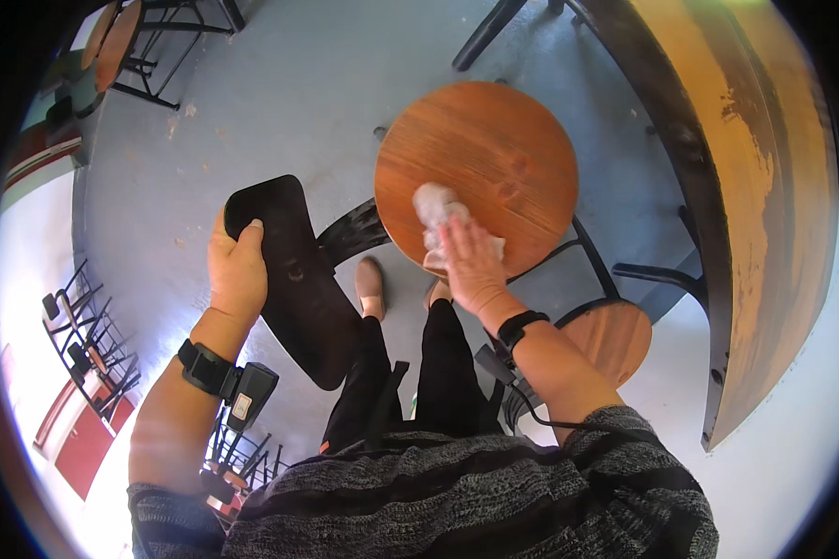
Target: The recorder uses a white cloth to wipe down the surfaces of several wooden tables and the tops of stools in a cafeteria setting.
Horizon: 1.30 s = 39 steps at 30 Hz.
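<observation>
Before me stands a chair with a round wooden seat (482, 154) and a black backrest (287, 279). My left hand (238, 262) grips the upper left end of the backrest, thumb on its near face. On the lower left part of the seat, my right hand (468, 262) presses a crumpled white cloth (437, 206) flat under its fingers. Hand and cloth look slightly blurred. A curved black bar (355, 227) joins the backrest to the seat. Part of the cloth lies hidden beneath my palm.
A long wooden table (755, 175) with a worn top runs along the right. Another round-seated chair (608, 339) stands close by my right forearm. More chairs (122, 45) are at the upper left, and several stacked ones (91, 349) line the left side. Grey floor (287, 105) shows between them.
</observation>
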### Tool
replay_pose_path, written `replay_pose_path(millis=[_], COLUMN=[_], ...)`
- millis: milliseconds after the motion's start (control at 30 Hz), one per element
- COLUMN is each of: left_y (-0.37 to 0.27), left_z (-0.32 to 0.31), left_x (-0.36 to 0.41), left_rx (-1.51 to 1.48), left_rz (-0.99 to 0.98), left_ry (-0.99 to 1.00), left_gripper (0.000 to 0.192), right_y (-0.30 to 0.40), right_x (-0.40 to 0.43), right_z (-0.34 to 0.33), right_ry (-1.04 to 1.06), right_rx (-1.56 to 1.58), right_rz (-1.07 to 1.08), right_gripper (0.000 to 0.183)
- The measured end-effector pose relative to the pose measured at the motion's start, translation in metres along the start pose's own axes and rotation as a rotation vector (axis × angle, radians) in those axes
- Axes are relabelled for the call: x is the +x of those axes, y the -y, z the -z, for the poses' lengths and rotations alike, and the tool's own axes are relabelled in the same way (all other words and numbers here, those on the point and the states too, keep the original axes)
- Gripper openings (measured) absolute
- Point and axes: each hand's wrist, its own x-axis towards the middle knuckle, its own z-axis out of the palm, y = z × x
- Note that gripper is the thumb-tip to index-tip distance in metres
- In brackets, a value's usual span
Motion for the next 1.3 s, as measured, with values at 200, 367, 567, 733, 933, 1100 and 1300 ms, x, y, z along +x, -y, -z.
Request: replay_pose_path(millis=[200,367,567,733,933,1100,1300], left_y=[-0.001,0.000,-0.009,-0.003,0.000,0.004,-0.001], left_z=[0.006,0.004,0.002,0.000,0.002,0.017,0.006], left_x=[-0.001,-0.007,-0.008,-0.004,-0.003,-0.004,-0.001], left_rx=[0.018,0.027,0.090,-0.013,0.059,0.081,0.123], left_rz=[-0.010,-0.060,-0.032,-0.031,-0.093,-0.073,-0.045], left_ry=[0.020,0.025,0.013,0.039,0.015,-0.016,0.031], left_gripper=[0.029,0.028,0.028,0.028,0.029,0.029,0.028], right_y=[0.004,-0.073,-0.094,0.003,0.045,-0.034,-0.147], right_x=[0.068,0.145,0.184,0.186,0.042,0.067,0.047], right_z=[0.031,0.075,0.079,0.047,-0.018,0.080,0.056], right_ry=[0.306,-0.283,-0.414,-0.246,-0.320,-0.154,-0.551], right_rx=[0.054,-0.259,-0.208,-0.136,0.111,-0.263,-0.243], right_rz=[0.198,-0.380,-0.514,-0.059,0.313,-0.016,-0.592], right_gripper=[0.055,0.054,0.039,0.044,0.033,0.021,0.040])
